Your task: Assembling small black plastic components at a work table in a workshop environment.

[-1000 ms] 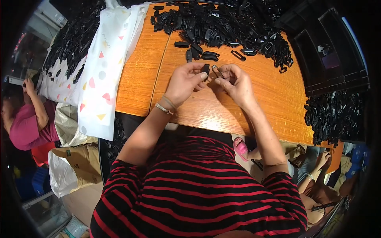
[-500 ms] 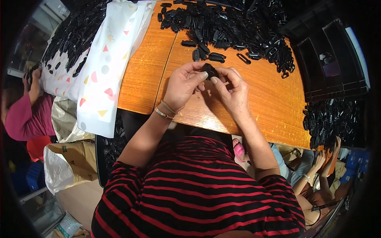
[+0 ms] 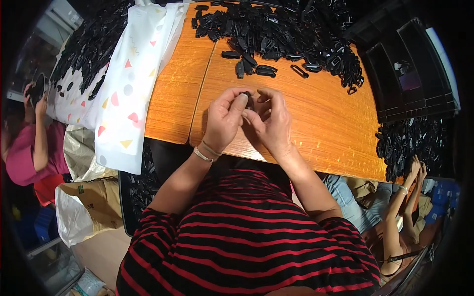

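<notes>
My left hand (image 3: pixel 224 121) and my right hand (image 3: pixel 271 123) meet over the orange wooden table (image 3: pixel 326 133), fingertips pressed together around a small black plastic piece (image 3: pixel 246 94). Most of the piece is hidden by my fingers. A large heap of similar black plastic pieces (image 3: pixel 291 34) lies on the far side of the table. A few loose ones (image 3: pixel 254 66) sit just beyond my hands.
A white sheet with coloured shapes (image 3: pixel 133 84) drapes over the table's left edge, with more black pieces (image 3: pixel 84 54) on it. Black trays (image 3: pixel 414 74) stand at the right above another pile of black pieces (image 3: pixel 410 143). Other people sit at the left (image 3: pixel 29 143) and lower right (image 3: pixel 395 227).
Both hands have drawn slightly nearer to me along the table and closed tighter around the black piece, which shows less than before.
</notes>
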### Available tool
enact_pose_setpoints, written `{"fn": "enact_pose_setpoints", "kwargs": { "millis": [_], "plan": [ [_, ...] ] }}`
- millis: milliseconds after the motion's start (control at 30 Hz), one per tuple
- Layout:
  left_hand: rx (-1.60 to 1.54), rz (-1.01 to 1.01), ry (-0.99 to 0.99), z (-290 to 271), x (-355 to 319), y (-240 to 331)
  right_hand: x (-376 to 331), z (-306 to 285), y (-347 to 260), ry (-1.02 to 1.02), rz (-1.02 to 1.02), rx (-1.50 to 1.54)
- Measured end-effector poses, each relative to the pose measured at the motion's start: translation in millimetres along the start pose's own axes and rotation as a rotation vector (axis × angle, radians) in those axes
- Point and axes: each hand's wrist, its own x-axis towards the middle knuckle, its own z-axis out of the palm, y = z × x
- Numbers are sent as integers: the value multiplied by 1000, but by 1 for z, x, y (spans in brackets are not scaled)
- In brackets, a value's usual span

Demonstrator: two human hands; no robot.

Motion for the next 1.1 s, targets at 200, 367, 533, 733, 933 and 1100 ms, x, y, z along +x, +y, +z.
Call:
{"fn": "enact_pose_setpoints", "kwargs": {
  "millis": [200, 367, 533, 733, 933, 1100],
  "plan": [
    [116, 44, -67, -4, -4, 11, -14, 15, -14, -132, 60, 197],
    [277, -105, -6, -42, -31, 30, -16, 28, -36, -472, 272, 274],
    [1225, -298, -138, -111, -88, 91, 0, 15, -3, -492, 98, 219],
    [1387, 84, 91, -94, -71, 97, 60, -20, 46, -193, -17, -431],
    [1473, 480, -162, -46, 46, 43, 68, -12, 59, -243, -87, -583],
    [1547, 649, -373, -48, 102, 23, 64, -22, 40, -410, -14, -511]
  ]
}}
